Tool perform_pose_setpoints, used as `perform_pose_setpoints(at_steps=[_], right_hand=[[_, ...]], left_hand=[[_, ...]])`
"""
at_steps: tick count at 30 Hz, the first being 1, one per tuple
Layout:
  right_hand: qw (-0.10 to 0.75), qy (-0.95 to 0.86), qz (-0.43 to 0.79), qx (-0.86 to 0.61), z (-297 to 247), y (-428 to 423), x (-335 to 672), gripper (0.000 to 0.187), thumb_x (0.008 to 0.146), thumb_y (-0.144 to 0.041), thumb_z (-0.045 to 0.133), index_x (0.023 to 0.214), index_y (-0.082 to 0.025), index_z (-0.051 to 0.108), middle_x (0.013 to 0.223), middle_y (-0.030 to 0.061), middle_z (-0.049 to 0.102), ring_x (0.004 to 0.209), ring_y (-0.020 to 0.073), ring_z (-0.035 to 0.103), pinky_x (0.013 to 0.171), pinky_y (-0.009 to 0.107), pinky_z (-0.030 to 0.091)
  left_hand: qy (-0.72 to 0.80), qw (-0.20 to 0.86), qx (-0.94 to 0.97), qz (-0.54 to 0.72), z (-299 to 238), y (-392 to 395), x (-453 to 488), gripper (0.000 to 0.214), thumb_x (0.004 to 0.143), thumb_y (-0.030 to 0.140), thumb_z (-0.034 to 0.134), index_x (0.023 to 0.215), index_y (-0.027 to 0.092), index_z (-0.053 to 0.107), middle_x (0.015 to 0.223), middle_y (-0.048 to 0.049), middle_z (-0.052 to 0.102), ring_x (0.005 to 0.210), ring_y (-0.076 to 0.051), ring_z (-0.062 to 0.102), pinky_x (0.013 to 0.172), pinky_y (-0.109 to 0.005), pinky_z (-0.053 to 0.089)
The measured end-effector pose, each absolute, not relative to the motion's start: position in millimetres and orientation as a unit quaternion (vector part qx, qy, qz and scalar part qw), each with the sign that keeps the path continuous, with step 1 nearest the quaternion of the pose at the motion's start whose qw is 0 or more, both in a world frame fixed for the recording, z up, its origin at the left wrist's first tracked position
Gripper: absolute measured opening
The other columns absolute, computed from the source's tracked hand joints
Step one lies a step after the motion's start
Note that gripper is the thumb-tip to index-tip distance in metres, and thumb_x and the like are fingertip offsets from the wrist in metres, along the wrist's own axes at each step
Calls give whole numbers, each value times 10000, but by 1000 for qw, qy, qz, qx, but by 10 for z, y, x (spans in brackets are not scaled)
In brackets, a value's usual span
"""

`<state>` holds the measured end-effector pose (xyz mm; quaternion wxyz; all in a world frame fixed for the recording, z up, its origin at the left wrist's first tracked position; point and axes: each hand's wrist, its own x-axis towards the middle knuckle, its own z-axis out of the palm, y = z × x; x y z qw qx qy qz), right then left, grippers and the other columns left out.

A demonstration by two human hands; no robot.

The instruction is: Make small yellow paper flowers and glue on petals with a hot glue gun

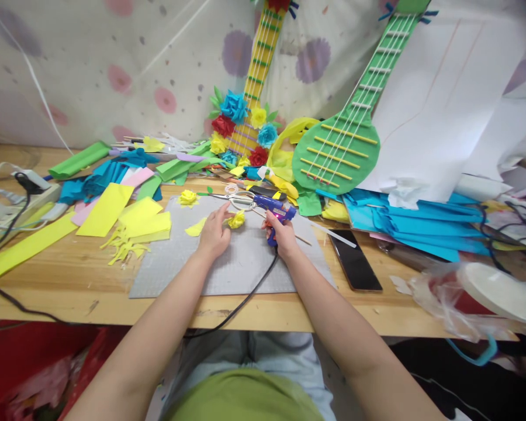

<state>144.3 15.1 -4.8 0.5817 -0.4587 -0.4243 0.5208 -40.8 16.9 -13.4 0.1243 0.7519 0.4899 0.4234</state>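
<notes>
A flower-patterned sheet (193, 64) hung behind the wooden desk (263, 313). Against it, on the desk's far side, leaned a green paper lute (338, 153) with white strings and, to its left, a yellow paper lute (263, 58) trimmed with blue, red and yellow roses. The grey cutting mat (175, 272) lay at the desk's near middle, with folded blue crepe paper (414, 219) beyond it to the right and yellow crepe strips (105, 209) to its left. A black phone (355, 260) rested just beside the mat's right edge, one end of a pale translucent stick (346, 237) over it. Above the mat, the right hand (281, 233) was wrapped around the handle of a blue glue gun (274, 206), its nozzle directed left. The left hand (215, 231) pinched a small yellow paper flower (236, 220) between thumb and fingers, below and left of the gun. A second yellow rose (188, 198) sat near the mat's far left corner, and a loose yellow petal (195, 228) lay between it and the left hand.
</notes>
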Motion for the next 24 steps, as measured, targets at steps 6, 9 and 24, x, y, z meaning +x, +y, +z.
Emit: perform_pose_setpoints(at_steps=[6, 9, 24], right_hand=[[587, -419, 515, -463, -68, 178, 1453, 385, 620, -539, 634, 591, -165, 549, 535, -24, 561, 368, 39, 393, 354, 185, 341], [588, -417, 515, -464, -84, 192, 1457, 384, 623, -541, 628, 603, -167, 547, 543, -26, 570, 366, 39, 398, 353, 184, 341], [591, -403, 525, -461, -80, 196, 1462, 361, 632, -514, 630, 621, -165, 540, 549, -16, 564, 362, 39, 385, 341, 180, 330]], left_hand=[[594, 118, 576, 550, -68, 240, -745, 509, 702, 113, 434, 1203, 201, 442, 1003, -40, 636, 993, -165, 541, 840, -308, 405], [641, 77, 490, 586, -53, 295, -993, 371, 714, 226, 512, 1082, 175, 520, 877, -31, 624, 835, -143, 565, 709, -260, 416], [754, 121, 567, 309, -36, 347, -1209, 292, 623, 460, 608, 767, 210, 653, 660, -21, 593, 645, -179, 545, 605, -293, 390]])
